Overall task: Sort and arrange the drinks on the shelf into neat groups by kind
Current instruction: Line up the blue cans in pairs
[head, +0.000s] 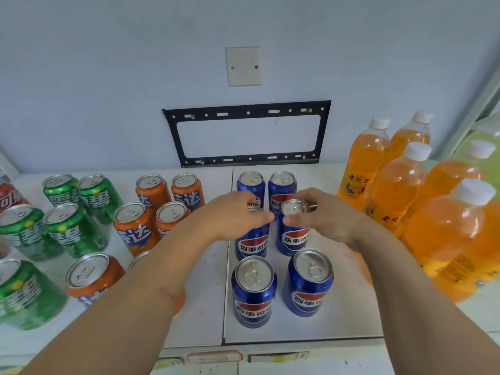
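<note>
Several blue cola cans stand in two columns at the middle of the white shelf [343,307]. My left hand [230,215] grips the top of the middle-left blue can [251,244]. My right hand [322,217] grips the rim of the middle-right blue can [293,236]. Two blue cans [254,290] stand nearer to me and two [281,185] stand behind my hands. Orange soda cans [135,228] form a group to the left, partly hidden by my left forearm. Green soda cans [73,228] fill the far left.
Orange drink bottles [400,196] with white caps crowd the right side, with a pale green bottle [484,158] behind them. A red can [9,197] shows at the left edge. A black metal bracket [247,110] hangs on the wall behind the shelf.
</note>
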